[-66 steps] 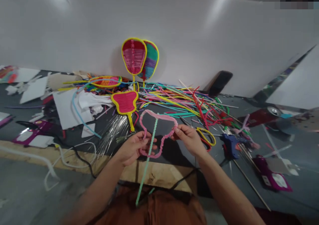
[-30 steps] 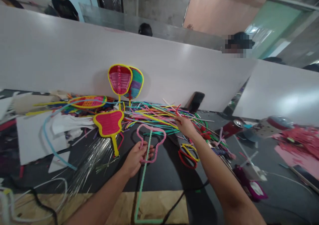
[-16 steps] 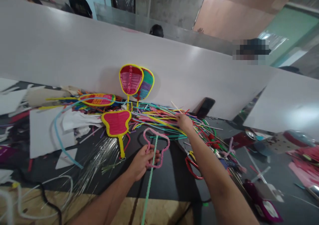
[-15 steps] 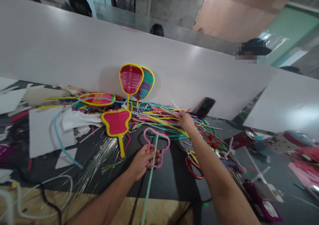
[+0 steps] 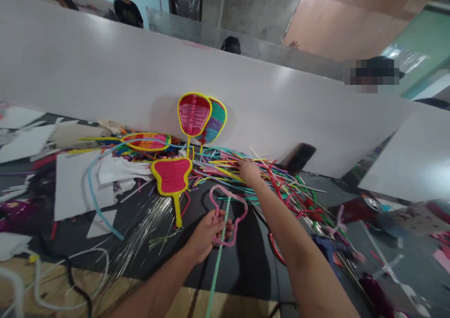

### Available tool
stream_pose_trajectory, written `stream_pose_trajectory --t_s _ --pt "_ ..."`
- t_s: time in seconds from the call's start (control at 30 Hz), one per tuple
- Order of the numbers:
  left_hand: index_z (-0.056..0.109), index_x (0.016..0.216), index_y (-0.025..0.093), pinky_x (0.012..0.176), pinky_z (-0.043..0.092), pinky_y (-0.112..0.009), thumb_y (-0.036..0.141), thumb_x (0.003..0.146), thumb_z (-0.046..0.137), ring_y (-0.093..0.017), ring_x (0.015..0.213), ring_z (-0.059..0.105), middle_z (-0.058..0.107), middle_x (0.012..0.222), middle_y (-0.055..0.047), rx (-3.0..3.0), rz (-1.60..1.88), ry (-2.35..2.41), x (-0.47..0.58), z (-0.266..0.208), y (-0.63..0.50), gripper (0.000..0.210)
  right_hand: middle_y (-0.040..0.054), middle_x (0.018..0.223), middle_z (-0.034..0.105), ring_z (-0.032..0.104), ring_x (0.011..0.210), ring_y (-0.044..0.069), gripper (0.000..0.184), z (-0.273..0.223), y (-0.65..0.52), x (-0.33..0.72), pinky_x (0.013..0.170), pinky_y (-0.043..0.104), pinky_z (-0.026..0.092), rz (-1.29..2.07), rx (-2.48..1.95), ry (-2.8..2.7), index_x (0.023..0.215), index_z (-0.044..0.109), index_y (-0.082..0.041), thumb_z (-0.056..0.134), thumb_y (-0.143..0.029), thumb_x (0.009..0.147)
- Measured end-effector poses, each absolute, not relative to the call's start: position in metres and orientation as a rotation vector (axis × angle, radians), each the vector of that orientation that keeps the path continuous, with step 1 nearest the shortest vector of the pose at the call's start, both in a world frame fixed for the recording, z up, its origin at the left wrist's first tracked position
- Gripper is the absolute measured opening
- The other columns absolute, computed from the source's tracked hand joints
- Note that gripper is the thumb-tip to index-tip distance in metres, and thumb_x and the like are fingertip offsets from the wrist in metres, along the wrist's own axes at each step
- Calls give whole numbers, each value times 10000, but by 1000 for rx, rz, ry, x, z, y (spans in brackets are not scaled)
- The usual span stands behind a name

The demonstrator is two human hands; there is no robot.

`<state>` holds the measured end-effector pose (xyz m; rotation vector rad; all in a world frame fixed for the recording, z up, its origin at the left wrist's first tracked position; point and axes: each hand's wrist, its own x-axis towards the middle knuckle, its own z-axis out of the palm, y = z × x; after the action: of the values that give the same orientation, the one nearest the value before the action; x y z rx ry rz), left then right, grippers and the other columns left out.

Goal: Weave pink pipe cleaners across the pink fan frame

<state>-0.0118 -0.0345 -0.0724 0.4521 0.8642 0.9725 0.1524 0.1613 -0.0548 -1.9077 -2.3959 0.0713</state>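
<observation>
My left hand [image 5: 215, 232] is closed round the lower left side of a pink pipe-cleaner frame [image 5: 242, 206] with a wavy, fan-like outline. A long mint-green twisted stem [image 5: 215, 273] runs down through the frame and past my fingers. Farther off, my right hand [image 5: 250, 171] is bent down into a heap of colourful pipe cleaners [image 5: 225, 172]; its fingers look curled, and their tips are hidden. Red pipe cleaners [image 5: 276, 184] lie beside my right wrist. Left of the frame rests a finished pink fan with yellow edging [image 5: 172, 176].
Two yellow-rimmed fans [image 5: 194, 114] lean against the white partition [image 5: 123, 74]. A black phone [image 5: 301, 157] stands at its foot. Red scissor-like handles [image 5: 276, 248] show beside my right forearm. Silver tinsel strands [image 5: 140, 226], white paper [image 5: 82, 179] and a blue glue gun [image 5: 325, 250] lie about.
My right hand has shifted left within the heap. Red pipe cleaners now lie to the right of it. My left hand still holds the pink frame; the view has shifted slightly.
</observation>
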Motion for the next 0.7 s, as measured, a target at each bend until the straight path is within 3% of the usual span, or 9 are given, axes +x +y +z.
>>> stream_pose_trajectory --t_s 0.2,0.33,0.47,0.7 --pt "501 878 177 697 507 -291 172 683 710 -152 743 645 650 824 -40 451 969 856 -11 -74 -34 286 207 1047 639 543 1053 275 277 -53 164 187 864 381 411 26 -2025 -2285 1010 651 -103 407 -119 879" --pt "502 880 176 688 510 -289 140 694 684 -150 740 640 643 818 -37 451 966 877 -10 -74 -33 264 110 1033 659 570 987 206 246 -55 145 190 880 311 397 110 -1846 -2355 1023 643 -165 444 -234 894" --pt "500 878 173 665 515 -285 154 692 697 -153 726 640 642 814 -41 448 965 870 -10 -73 -33 271 44 962 672 583 922 177 152 -62 126 182 781 240 404 219 -1705 -2370 927 651 -216 591 -279 803" --pt "498 906 172 682 523 -287 129 719 664 -148 729 645 654 828 -48 450 963 878 -12 -73 -33 253 10 645 585 484 574 136 246 -45 130 209 552 238 310 218 -1756 -1975 832 590 -172 406 -329 879"
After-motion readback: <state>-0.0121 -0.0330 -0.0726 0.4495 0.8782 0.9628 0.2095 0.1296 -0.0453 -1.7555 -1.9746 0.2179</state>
